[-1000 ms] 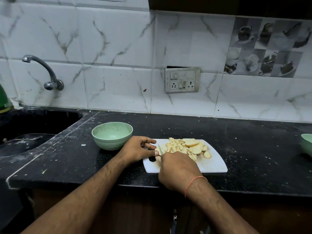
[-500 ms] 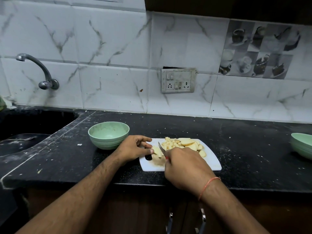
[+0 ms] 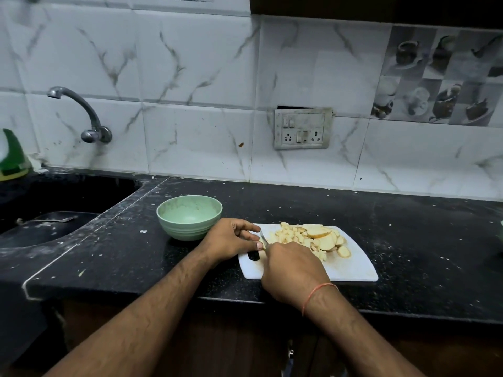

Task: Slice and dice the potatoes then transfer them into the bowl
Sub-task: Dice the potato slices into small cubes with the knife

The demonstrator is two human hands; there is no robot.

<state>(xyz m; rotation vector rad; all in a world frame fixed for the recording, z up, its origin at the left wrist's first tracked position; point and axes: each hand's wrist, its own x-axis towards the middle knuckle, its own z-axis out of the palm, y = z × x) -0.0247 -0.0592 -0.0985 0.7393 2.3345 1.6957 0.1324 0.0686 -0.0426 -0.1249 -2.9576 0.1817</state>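
At your far left, around nine o'clock, a green bottle [image 3: 11, 156] stands at the back corner of the dark sink [image 3: 62, 202], and a spoon [image 3: 54, 220] lies down in the basin. A curved steel tap [image 3: 81, 115] comes out of the marbled wall tiles [image 3: 190, 91] above it.

On the black counter [image 3: 122, 254], at about eleven o'clock from your hands, sits the pale green bowl [image 3: 189, 216]; you can see no potato in it. It stands just beside the left end of the white cutting board [image 3: 351, 268], with your left wrist passing close to its rim.

Your left hand [image 3: 231, 240] rests at the board's left end, fingers curled, thumb and fingertips pinching a piece of potato that is mostly hidden. It also covers part of the board's handle slot.

Your right hand [image 3: 292, 269] is fisted round the knife [image 3: 263, 238]; only a short stretch of blade shows, tilted up between the two hands. The handle is hidden in your grip. A red thread [image 3: 317, 293] circles that wrist.

At one o'clock from your right hand lies the potato pile [image 3: 307, 239]: small dice toward the left, wider slices toward the right, all on the board.

A switch and socket plate [image 3: 302, 128] is fixed to the wall above the board. Tiles printed with cups [image 3: 441, 77] sit at two o'clock. At the right edge a sliver of something green [image 3: 501, 235] shows; you cannot tell what it is.
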